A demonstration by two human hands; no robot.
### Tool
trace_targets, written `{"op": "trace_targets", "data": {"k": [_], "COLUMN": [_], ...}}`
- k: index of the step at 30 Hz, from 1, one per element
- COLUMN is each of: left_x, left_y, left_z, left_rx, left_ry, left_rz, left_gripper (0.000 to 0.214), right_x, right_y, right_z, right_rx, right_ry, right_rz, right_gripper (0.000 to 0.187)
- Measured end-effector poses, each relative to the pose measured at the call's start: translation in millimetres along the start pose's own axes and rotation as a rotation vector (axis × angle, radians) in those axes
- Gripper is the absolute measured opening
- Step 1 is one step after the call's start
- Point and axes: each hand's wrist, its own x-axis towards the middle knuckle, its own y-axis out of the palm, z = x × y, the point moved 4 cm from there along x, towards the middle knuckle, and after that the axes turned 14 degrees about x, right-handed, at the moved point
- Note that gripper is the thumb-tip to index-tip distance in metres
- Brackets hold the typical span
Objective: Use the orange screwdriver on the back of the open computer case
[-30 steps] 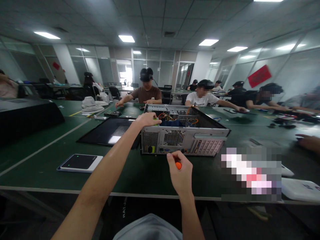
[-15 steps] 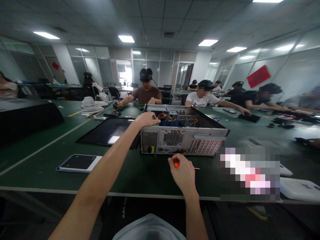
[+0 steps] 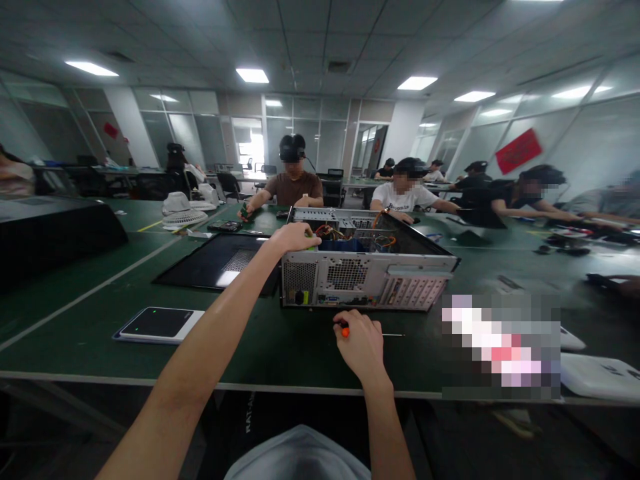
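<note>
An opened desktop computer case lies on its side, its rear panel facing me and coloured wires showing inside. My left hand is at its top left corner, fingers closed around a small yellow-green thing that they mostly hide. In front of the case, just above the table, my right hand is closed on a screwdriver. Its orange handle end pokes out on the left, and the thin shaft points right. The black side panel lies flat to the left of the case.
A white-and-black device lies at the front left of the green table. White fans stand farther back. At right are a blurred-out patch and a white case. Several co-workers sit across the table.
My right hand has shifted slightly left with the screwdriver, whose shaft shows more. My left hand stays at the case corner. A co-worker in white has drawn an arm back.
</note>
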Motion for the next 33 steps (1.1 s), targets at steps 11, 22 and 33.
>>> {"op": "trace_targets", "data": {"k": [11, 22, 33], "left_x": [-9, -98, -148], "left_y": [-11.1, -14.4, 86.8], "left_z": [0, -11, -51], "left_rx": [-0.022, 0.028, 0.101], "left_ry": [-0.08, 0.192, 0.693], "left_rz": [-0.163, -1.003, -0.894], "left_gripper": [0.039, 0.014, 0.008], "right_x": [1, -2, -7], "right_y": [-1, -8, 9], "right_z": [2, 12, 25], "right_rx": [0.07, 0.208, 0.404], "right_ry": [-0.02, -0.088, -0.201], "right_rz": [0.022, -0.081, -0.154], "right_gripper": [0.018, 0.021, 0.024]}}
